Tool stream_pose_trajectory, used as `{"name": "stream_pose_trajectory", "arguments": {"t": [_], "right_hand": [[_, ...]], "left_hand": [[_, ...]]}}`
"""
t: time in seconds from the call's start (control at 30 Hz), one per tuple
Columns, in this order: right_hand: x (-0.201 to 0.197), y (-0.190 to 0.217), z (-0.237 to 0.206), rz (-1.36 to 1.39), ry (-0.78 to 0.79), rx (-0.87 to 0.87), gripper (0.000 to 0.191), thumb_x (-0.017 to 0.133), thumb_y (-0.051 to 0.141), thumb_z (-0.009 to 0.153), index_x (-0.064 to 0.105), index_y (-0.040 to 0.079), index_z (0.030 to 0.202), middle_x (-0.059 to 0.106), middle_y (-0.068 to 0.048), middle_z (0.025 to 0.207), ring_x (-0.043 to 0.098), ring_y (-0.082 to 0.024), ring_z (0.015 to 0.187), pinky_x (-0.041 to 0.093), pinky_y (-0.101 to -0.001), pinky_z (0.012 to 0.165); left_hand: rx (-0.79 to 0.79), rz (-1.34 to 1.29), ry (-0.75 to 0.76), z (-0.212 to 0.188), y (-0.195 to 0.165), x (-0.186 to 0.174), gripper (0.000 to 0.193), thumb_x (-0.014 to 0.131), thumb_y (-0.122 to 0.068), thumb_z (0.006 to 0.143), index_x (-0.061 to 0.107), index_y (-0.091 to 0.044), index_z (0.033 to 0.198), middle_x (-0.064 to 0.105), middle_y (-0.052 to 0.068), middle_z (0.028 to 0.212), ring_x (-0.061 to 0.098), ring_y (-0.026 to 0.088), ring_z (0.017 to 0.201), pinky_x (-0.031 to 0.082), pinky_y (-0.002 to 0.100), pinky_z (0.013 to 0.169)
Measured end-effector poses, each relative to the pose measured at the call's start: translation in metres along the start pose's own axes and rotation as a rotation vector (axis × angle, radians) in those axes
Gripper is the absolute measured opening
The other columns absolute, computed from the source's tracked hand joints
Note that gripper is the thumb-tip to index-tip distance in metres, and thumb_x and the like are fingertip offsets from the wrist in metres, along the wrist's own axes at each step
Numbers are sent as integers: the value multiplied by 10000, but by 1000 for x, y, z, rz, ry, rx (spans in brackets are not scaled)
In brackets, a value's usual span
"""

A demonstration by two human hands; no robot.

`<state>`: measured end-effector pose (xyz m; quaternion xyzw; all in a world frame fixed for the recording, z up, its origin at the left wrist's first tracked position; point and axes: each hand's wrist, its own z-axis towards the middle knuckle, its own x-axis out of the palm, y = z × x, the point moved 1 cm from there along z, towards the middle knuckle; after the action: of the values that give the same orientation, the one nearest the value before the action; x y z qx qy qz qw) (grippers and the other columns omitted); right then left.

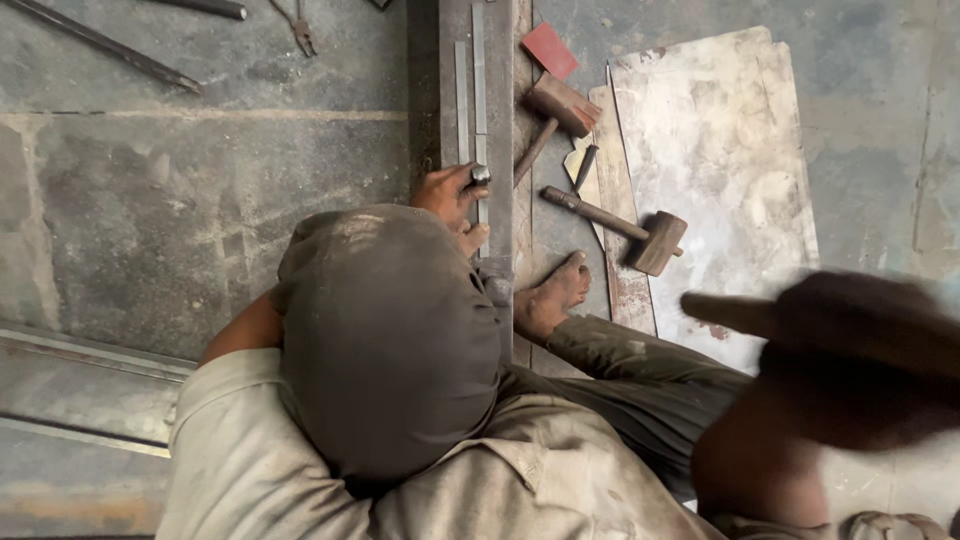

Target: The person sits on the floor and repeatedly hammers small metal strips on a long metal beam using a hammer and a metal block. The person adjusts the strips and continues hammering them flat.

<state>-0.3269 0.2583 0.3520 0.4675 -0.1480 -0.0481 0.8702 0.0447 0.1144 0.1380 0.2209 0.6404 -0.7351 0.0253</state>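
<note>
View from above a person seated on a concrete floor (180, 200). Nearest the camera, at the right edge, the right hand (860, 350) appears as a dark motion-blurred mass closed around a blurred wooden handle (725, 312); what heads the handle cannot be told. Farther off, the left hand (452, 197) rests on a long, narrow grey metal strip (479, 90), fingers curled and pinching a small dark round piece (481, 174) against it. The strip lies along a steel beam (495, 120), running away from the left hand and well apart from the right. A bare foot (550, 298) braces beside the beam. Beyond lie a wooden mallet (640, 235), a second mallet (555, 112) and a pale metal sheet (715, 150).
</note>
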Motion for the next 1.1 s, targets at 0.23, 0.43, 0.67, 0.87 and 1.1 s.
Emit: {"name": "stream_pose_trajectory", "arguments": {"t": [0.23,0.43,0.67,0.87,1.1], "right_hand": [[-3,3,-28,26,96,-102,248,604,203,1029,676,28,1190,676,-114,857,646,-253,714,527,-368,616],[79,-102,-62,-969,726,298,301,667,180,967,706,9,1211,708,-173,904,675,-353,763,542,-428,642],[61,-77,-42,-489,404,537,260,524,209,1068,623,36,1236,657,-17,730,599,-100,595,496,-288,521],[-9,7,13,29,6,-69,180,602,244,1139,627,68,1167,667,-111,875,606,-213,706,474,-319,597],[4,30,-14,43,55,-181,302,625,286,1062,625,41,1239,675,-175,828,621,-331,682,475,-408,562]], "left_hand": [[121,-80,78,-20,-8,-6,506,688,-98,834,570,86,1290,625,191,1127,705,281,1025,614,344,934],[356,-143,-23,-18,23,13,504,722,-212,902,562,86,1274,611,228,1107,687,321,994,598,386,893],[-103,42,-57,-4,48,5,321,713,-317,1064,704,-42,1230,747,150,1011,739,273,855,578,344,784],[186,23,72,-11,-5,-7,578,693,-114,799,540,169,1279,629,252,1115,710,340,982,613,355,879],[437,256,125,-14,8,-2,576,724,-201,758,538,140,1183,586,296,1249,611,384,1164,545,393,1047]]}}
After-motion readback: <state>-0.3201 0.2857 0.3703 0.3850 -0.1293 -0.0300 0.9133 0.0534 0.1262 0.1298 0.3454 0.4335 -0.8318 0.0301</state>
